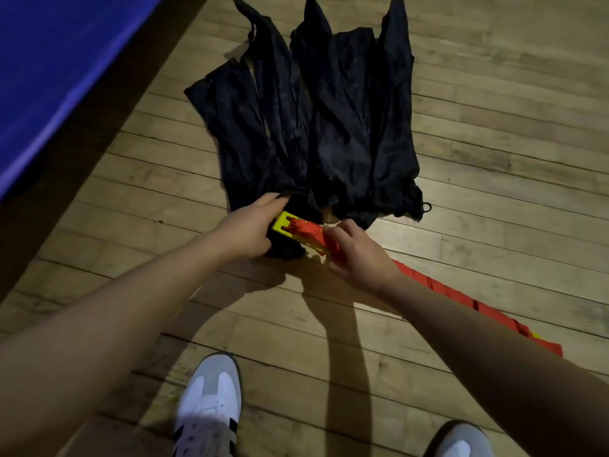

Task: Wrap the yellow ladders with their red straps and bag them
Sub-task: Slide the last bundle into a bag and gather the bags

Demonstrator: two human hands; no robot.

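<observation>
Under right hand [357,255], ladder [286,225] hidden.

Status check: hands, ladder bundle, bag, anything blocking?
Left hand grips black bag mouth. Right hand holds yellow ladder bundle, red strap wrapped, tip at bag opening, not yet inside. Nothing blocking.

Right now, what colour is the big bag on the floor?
Black, the drawstring bag shows best in the head view.
</observation>
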